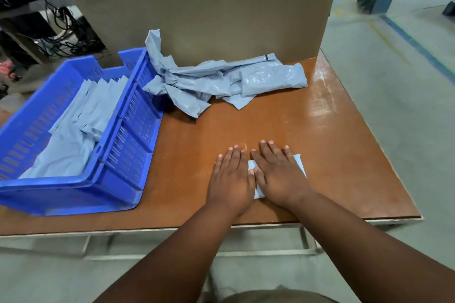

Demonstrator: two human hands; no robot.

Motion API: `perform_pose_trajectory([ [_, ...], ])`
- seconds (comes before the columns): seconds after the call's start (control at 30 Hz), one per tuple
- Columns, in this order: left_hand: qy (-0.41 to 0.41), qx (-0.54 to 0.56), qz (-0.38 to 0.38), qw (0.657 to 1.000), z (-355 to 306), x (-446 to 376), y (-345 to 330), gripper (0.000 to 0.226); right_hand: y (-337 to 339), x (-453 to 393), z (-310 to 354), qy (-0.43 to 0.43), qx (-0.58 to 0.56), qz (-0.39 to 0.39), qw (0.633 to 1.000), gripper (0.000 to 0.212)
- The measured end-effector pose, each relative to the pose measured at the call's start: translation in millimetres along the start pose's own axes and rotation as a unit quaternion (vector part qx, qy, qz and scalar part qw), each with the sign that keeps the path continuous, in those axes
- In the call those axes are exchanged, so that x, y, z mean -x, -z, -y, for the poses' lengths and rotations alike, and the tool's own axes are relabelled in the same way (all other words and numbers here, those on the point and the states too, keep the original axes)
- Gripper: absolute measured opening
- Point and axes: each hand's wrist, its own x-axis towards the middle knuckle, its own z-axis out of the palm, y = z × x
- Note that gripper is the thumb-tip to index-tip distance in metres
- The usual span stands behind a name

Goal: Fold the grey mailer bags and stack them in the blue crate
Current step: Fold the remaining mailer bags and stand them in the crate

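While both hands lay flat on the table, we saw that they pressed one folded mailer bag (300, 163) near the front edge. The left hand (231, 177) had its fingers straight and close together, palm down, and it covered the left part of the bag. The right hand (278, 172) was also flat with fingers stretched, just beside the left one — the thumbs were almost touching. Neither hand curled around anything. Of the bag we could see only a small pale strip between the hands and a corner at the right of the right hand; the rest was hidden under the palms.

Farther back on the brown table (332, 130) lay a loose heap of crumpled grey mailer bags (221, 81), not folded, resting against a tall cardboard panel (209, 7) that stood at the back. One bag of the heap leaned up on the panel beside the crate.

At the left stood the blue crate (128, 145), with slotted walls, its near corner close to the front table edge. Inside it we saw folded bags (98, 103) in a row — and some flatter grey plastic under them on the bottom. The crate was well apart from the hands.

Behind the crate, dark cables (64, 29) hung in shadow.
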Motion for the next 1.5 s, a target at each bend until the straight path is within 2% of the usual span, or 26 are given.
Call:
perform_pose_trajectory([
  [0.5,-0.005,-0.002,0.028,1.0,6,1,0,0.073,2,1,1,-0.012,0.018,0.024,0.999,0.066],
  [0.67,-0.007,-0.015,0.044,0.999,3,6,10,0.078,18,9,-6,0.006,-0.025,0.025,0.999,0.064],
  [0.73,-0.028,-0.036,0.026,0.999,-3,10,16,0.073,27,22,-20,0.002,-0.027,-0.008,1.0,0.063],
  [0.8,-0.086,-0.046,-0.002,0.995,-15,15,16,0.066,30,42,-37,0.008,0.013,-0.03,0.999,0.064],
  [0.9,-0.155,-0.043,-0.002,0.987,-40,24,4,0.064,22,75,-55,0.027,0.072,-0.004,0.997,0.069],
  [1.1,-0.149,-0.075,0.042,0.985,-51,24,-8,0.07,13,88,-60,0.02,0.075,0.032,0.996,0.073],
  [1.5,-0.145,-0.072,0.064,0.985,-48,28,0,0.071,18,96,-56,0.007,0.056,0.026,0.998,0.074],
])
